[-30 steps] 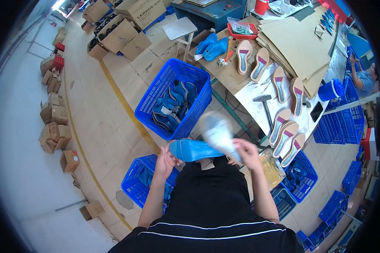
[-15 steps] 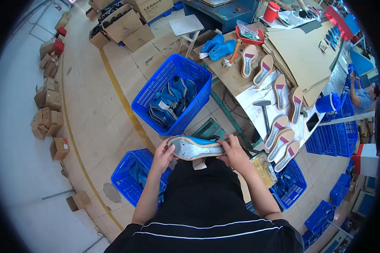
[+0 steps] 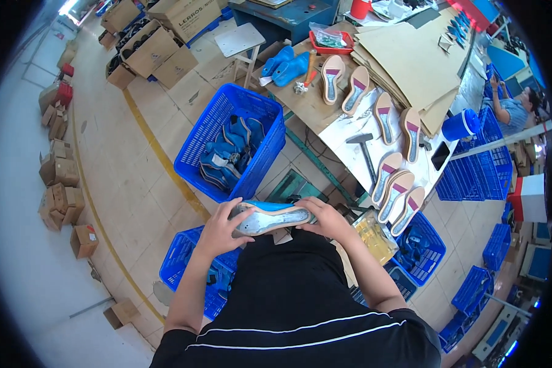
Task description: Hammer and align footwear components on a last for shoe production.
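The sole [image 3: 276,219] is held level across the lap, just above the dark clothing, its grey, shiny face turned up toward the wearer. A blue shoe form [image 3: 259,207] lies against its far side, showing as a strip along the upper edge.

Left hand [image 3: 219,232]: partly closed, curled round the left end of the sole, with digits above and below the edge. Right hand [image 3: 325,221]: partly closed, gripping the right end, with digits at the upper edge and beneath. Whether either hand also bears on the blue form cannot be told; the fingers hide the contact.

For sound work, in this inspector's judgement, both ends should be lined up before firm pressure goes on, the blue strip should show evenly along the edge, and the squeeze should be equal at both ends so that the sole does not twist. Fingertips are best kept off the shiny face, which may smear. The fit on the hidden side cannot be confirmed from here and merits a turn to check.

Nearby: a blue basket [image 3: 262,161] of blue shoe parts stands ahead; a hammer [image 3: 367,157] and loose soles [image 3: 387,173] lie on the table [image 3: 340,140] to the right.
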`<state>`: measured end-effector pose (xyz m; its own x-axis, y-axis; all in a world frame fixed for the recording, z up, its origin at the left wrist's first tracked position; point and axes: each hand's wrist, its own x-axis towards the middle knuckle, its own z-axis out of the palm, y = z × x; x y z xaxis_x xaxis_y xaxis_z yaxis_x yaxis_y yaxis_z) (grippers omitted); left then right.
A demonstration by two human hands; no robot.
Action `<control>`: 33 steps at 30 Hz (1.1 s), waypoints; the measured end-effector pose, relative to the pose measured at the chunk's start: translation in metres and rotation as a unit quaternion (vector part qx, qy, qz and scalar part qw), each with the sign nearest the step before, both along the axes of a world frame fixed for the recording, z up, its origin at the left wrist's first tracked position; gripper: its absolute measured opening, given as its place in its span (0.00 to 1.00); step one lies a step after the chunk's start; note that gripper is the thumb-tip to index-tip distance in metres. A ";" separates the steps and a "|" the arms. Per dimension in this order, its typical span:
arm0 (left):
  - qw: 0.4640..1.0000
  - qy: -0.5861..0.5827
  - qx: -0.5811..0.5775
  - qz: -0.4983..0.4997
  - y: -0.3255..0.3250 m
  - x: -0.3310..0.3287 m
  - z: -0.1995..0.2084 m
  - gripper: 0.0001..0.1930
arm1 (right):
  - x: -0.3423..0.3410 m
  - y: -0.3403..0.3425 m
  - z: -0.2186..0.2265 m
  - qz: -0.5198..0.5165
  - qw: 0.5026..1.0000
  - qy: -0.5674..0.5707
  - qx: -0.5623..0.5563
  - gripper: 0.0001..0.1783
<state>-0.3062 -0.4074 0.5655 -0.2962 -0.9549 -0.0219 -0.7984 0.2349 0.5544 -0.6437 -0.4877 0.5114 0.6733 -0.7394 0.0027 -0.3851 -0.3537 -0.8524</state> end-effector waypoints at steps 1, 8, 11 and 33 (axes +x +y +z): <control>0.999 -0.036 0.012 -0.024 -0.002 0.002 -0.002 0.40 | 0.000 0.001 -0.002 0.002 1.000 -0.001 -0.007 0.34; 0.997 -0.042 -0.017 -0.064 -0.010 0.007 -0.006 0.38 | -0.004 0.002 -0.014 -0.012 0.998 -0.062 0.002 0.34; 0.995 -0.056 -0.020 -0.074 -0.010 0.003 -0.003 0.37 | -0.017 0.000 -0.050 -0.034 0.970 -0.161 0.181 0.32; 0.994 -0.062 -0.045 -0.079 0.001 -0.001 -0.007 0.36 | -0.025 -0.010 -0.092 -0.025 0.873 -0.285 0.395 0.22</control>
